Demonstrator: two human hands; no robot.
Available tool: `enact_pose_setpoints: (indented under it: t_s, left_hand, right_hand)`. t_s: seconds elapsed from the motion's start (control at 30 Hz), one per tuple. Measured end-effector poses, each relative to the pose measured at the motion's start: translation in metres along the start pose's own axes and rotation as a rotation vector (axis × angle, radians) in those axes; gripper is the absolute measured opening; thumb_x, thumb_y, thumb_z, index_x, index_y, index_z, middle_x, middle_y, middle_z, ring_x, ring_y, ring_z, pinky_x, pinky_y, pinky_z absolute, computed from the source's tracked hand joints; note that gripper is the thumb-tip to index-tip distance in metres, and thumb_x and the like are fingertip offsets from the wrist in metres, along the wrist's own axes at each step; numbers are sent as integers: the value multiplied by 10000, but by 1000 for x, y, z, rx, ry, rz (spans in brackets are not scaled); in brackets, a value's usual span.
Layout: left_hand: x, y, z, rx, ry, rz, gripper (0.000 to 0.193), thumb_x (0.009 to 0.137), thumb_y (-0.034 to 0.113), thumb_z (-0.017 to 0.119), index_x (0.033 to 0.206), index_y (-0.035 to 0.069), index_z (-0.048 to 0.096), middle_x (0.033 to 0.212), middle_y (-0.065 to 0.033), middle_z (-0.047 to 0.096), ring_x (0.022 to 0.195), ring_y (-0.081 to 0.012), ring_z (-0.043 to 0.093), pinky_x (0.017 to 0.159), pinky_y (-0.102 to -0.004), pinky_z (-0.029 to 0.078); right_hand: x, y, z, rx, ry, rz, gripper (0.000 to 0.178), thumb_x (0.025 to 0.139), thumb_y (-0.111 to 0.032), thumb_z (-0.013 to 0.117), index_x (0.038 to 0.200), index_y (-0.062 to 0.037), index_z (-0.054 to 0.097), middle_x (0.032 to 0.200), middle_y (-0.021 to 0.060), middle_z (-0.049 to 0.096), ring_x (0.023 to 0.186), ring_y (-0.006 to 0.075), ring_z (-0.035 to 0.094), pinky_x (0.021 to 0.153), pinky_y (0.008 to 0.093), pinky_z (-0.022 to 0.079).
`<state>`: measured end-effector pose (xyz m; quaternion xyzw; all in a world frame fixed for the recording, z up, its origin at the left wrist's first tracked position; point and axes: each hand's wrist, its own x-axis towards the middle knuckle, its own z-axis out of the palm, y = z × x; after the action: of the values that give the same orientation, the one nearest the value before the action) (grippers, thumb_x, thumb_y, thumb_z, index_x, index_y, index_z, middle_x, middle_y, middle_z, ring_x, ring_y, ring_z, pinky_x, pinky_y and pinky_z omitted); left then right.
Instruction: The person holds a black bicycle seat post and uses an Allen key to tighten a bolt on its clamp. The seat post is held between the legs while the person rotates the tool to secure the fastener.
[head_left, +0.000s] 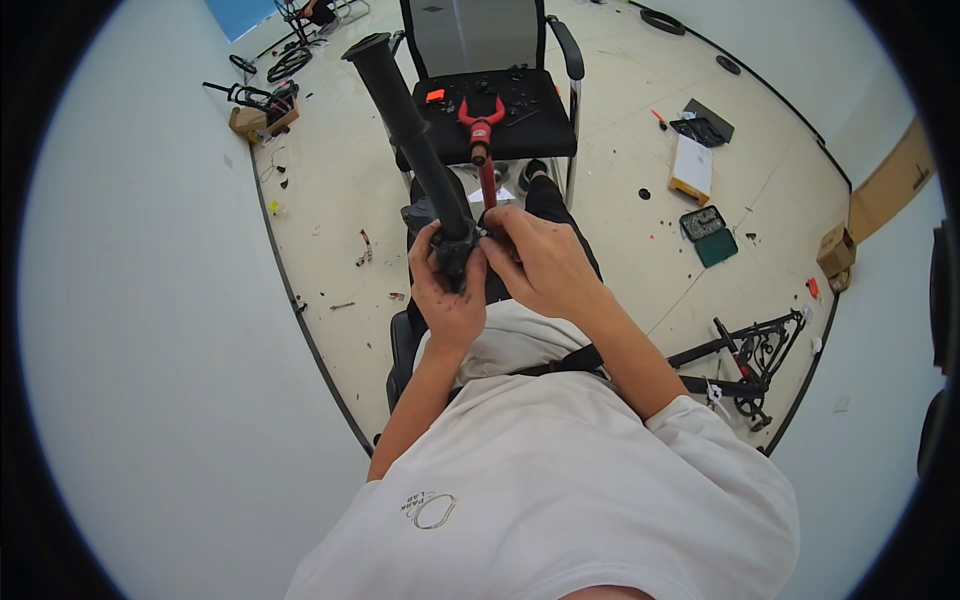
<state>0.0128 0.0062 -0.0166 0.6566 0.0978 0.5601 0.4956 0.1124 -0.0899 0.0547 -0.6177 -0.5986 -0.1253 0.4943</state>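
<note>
My left hand (446,298) is wrapped round the clamp-like lower end of a long black tubular post (418,148). The post leans up and to the left, ending in a wider flanged top. My right hand (540,258) is closed against the right side of that lower end, thumb and fingers pinched by a small shiny bit too small to name. Just beyond the hands, a red fork-shaped part (482,122) rests with its two prongs over the chair seat. Its red shaft runs down between my legs.
A black office chair (475,50) stands ahead, small parts and an orange piece (435,96) on its seat. A bicycle frame (745,370) lies at right. A green case (715,248), a white box (691,167) and scattered parts are on the floor. Walls rise on both sides.
</note>
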Motion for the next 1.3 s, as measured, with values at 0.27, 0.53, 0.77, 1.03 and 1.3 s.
enact_pose_setpoints:
  t_s: [0.27, 0.53, 0.77, 1.03, 1.3]
  left_hand:
    - [-1, 2, 2, -11, -16, -12, 541, 877, 25, 674, 1334, -29, 390, 955, -111, 641, 828, -105, 621, 730, -207, 487]
    - [1, 6, 5, 11, -5, 4, 532, 880, 29, 675, 1331, -22, 397, 927, -101, 642, 799, -100, 616, 711, -206, 486]
    - [-1, 4, 2, 14, -15, -17, 526, 883, 8, 661, 1332, -28, 389, 969, -113, 636, 814, -113, 617, 731, -222, 495]
    - [4, 8, 3, -9, -1, 5, 517, 883, 0, 657, 1328, -27, 395, 979, -110, 639, 833, -105, 612, 733, -216, 493]
    - [2, 5, 4, 58, 4, 16, 524, 884, 20, 665, 1331, -24, 395, 938, -109, 659, 799, -100, 624, 712, -210, 496]
  right_hand:
    - [-2, 9, 3, -114, -25, -14, 162, 918, -153, 593, 827, -35, 530, 664, 91, 566, 553, 272, 563, 474, 369, 406]
    - [-4, 16, 5, -46, -83, 26, 168, 909, -166, 611, 849, -22, 548, 679, 85, 580, 541, 270, 563, 469, 354, 407]
    - [-3, 9, 5, -3, -10, 30, 153, 916, -170, 607, 867, -29, 574, 672, 87, 586, 557, 281, 572, 480, 367, 413]
    - [-3, 1, 2, 64, -21, 89, 153, 911, -168, 616, 944, -23, 580, 730, 93, 605, 562, 270, 584, 482, 353, 431]
    - [-7, 14, 15, -121, 43, -25, 126, 907, -144, 611, 931, -26, 577, 681, 96, 590, 553, 266, 594, 462, 352, 430]
